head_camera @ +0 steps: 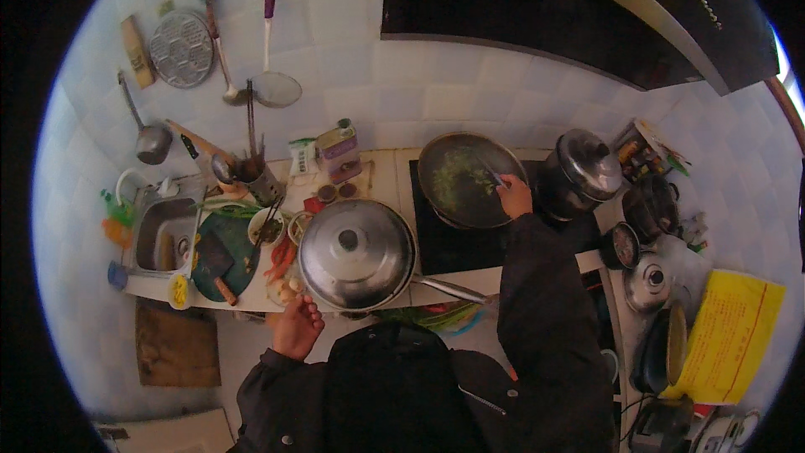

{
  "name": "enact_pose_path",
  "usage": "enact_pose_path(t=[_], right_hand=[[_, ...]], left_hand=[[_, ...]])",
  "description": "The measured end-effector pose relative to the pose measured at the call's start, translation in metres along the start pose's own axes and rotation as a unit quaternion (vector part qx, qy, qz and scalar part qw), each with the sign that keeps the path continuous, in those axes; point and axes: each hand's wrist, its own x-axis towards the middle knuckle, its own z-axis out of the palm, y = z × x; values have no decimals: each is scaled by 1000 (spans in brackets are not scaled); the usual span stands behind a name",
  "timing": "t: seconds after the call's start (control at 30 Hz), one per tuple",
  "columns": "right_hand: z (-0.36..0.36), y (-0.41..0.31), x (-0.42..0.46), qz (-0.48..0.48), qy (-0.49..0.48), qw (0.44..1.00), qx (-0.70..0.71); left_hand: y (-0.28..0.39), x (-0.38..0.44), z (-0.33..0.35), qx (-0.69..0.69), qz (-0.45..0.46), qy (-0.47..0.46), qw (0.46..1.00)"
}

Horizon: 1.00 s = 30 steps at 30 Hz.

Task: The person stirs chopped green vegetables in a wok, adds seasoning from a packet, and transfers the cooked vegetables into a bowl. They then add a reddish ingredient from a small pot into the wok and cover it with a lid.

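Note:
My right hand (516, 196) grips the handle of a cooking utensil (490, 170), whose far end reaches into a dark wok (440, 204); the working end is hard to make out. Chopped greens (454, 179) are spread across the wok's left and middle. The wok sits on a black glass cooktop (456, 257). My left hand (298, 327) hovers at the counter's front edge with curled fingers and nothing visible in them. Close above it lie pale garlic or ginger pieces (288, 290) and red peppers (281, 258). Right of these stands a large pan with a domed metal lid (352, 267).
The lidded pan's handle (456, 289) points toward my right sleeve. A cleaver (215, 255) lies on a round green board (204, 277) near the sink (165, 226). A metal pot (582, 170) stands right of the wok. Above hangs a range hood (503, 19).

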Motion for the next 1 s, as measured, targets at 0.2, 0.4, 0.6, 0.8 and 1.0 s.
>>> enact_pose_path(t=[0.2, 0.4, 0.6, 0.8, 1.0], right_hand=[[-39, -15, -29, -66, -71, 995, -27], [-144, -24, -75, -43, -154, 986, -40], [-103, -31, -76, -37, -204, 978, -19], [-24, -40, -56, 25, -42, 999, 12], [-13, -23, -12, -19, -35, 996, -76]], left_hand=[[3, -3, -7, -16, 16, -3, 1000], [5, 0, -9, -8, 3, -11, 1000], [3, 6, -1, -1, -19, -33, 999], [4, -3, -2, -9, 1, -18, 1000], [3, -14, -12, -10, 12, -16, 1000]])
